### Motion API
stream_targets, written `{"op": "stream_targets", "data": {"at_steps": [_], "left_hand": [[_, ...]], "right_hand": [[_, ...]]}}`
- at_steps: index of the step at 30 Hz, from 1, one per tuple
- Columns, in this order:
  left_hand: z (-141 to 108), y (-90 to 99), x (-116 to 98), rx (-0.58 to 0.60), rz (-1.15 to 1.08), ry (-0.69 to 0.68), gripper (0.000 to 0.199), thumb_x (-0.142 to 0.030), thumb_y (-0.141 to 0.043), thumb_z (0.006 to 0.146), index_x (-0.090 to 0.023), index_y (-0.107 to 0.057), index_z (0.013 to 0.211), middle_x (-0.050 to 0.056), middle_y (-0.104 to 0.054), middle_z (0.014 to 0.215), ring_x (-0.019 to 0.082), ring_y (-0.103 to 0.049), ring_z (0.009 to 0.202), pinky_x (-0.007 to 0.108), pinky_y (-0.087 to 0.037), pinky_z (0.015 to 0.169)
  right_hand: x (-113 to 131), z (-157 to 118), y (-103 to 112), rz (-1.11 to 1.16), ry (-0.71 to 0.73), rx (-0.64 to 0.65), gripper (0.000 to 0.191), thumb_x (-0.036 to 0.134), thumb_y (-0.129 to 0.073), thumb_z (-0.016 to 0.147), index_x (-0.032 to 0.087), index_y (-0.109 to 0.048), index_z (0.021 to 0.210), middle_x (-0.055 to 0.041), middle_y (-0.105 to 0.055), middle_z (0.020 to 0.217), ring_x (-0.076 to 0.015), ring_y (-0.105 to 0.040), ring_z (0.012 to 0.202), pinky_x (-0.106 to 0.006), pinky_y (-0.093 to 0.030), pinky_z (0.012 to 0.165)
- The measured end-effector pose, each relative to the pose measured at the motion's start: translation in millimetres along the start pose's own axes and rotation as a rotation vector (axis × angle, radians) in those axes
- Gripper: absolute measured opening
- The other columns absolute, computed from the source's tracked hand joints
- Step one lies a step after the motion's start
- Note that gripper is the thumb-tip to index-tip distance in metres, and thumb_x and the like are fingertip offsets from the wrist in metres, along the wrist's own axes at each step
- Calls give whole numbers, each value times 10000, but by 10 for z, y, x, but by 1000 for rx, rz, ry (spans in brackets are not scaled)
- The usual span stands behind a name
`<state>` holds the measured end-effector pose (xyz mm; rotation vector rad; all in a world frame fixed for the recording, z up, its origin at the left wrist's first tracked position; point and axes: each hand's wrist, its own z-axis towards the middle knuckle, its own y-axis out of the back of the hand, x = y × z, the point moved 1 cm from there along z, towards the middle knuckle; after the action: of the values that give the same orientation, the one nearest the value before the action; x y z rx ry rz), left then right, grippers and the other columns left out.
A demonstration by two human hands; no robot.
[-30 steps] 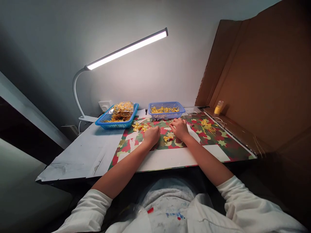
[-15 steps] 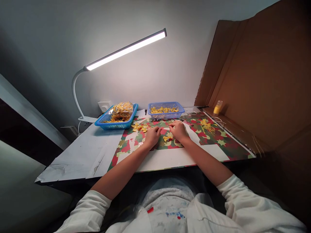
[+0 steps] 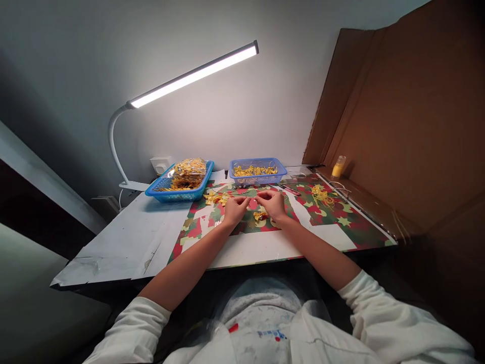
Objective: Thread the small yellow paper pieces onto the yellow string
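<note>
Over the middle of the table, my left hand [image 3: 235,209] is closed in a pinch, thumb and forefinger pressed together. Facing it, a small gap away, my right hand [image 3: 273,204] pinches too. Whatever sits between the fingertips is too small to make out. Below and between the hands lies a small yellow ribbon bow [image 3: 260,216] with a shiny bit on it. Several yellow bows [image 3: 215,198] lie in a heap just beyond my left hand. Behind my right hand rests a thin tool with reddish handles [image 3: 290,190].
A blue basket [image 3: 178,196] holds a clear bag and golden pieces at the back left. Another basket [image 3: 258,179] contains yellow bits. Yellow cord [image 3: 322,196] lies tangled at the right, near a small yellow bottle [image 3: 338,167]. A lit lamp [image 3: 195,76] hangs above; cardboard [image 3: 397,111] walls the right.
My hands have come closer together, with the right fingertips moving left and slightly down. The bow on the table stays in place; the whole view has shifted slightly.
</note>
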<state>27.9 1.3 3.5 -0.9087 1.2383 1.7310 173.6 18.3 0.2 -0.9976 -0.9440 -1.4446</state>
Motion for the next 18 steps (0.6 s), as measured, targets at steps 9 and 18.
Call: {"op": "stream_targets", "data": {"at_steps": [9, 18], "left_hand": [[26, -24, 72, 39, -210, 156, 351, -513, -646, 689, -175, -722, 746, 3, -570, 522, 116, -474, 499, 223, -315, 461], [49, -48, 114, 54, -321, 166, 442, -575, -655, 665, -172, -729, 829, -21, -509, 501, 77, -406, 450, 203, -270, 415]], "right_hand": [[42, -30, -55, 303, -199, -15, 265, 327, -828, 497, 169, -700, 667, -31, -703, 650, -185, -667, 626, -350, -571, 691], [30, -52, -56, 424, -328, 83, 329, 329, -874, 440, 175, -709, 679, -23, -720, 676, -180, -689, 664, -344, -592, 746]]}}
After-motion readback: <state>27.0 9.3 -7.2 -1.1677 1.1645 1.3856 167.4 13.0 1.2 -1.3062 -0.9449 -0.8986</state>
